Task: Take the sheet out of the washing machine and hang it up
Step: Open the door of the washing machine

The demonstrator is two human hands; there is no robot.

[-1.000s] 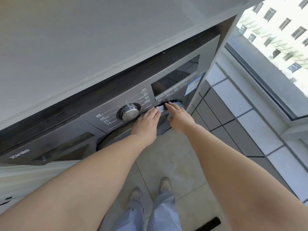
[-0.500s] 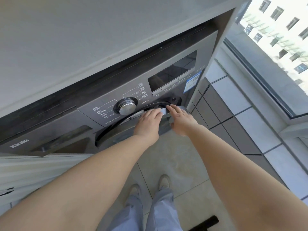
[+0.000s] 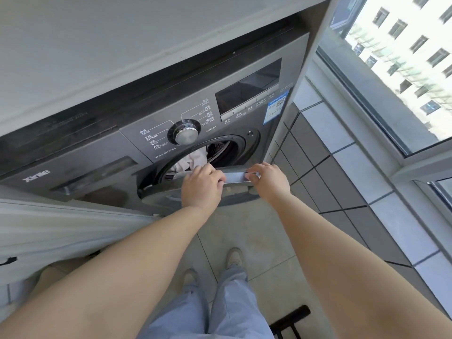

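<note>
Both hands gripped the top edge of the washing machine door (image 3: pixel 195 201): the left hand (image 3: pixel 201 185) curled over it at the middle, the right hand (image 3: pixel 267 181) pinching its silver handle (image 3: pixel 234 178). The door stood partly ajar over open floor (image 3: pixel 244 228). Beyond, the pale sheet (image 3: pixel 193 159) lay bunched inside the drum (image 3: pixel 223 150), at the opening's left edge.

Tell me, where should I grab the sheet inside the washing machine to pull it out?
Probably the bunched pale fold of the sheet nearest the drum opening. It bulges toward the front, so reach straight in from the front, above the door, which both hands are holding by its handle. The rest of the sheet is hidden deeper in the drum.
</note>
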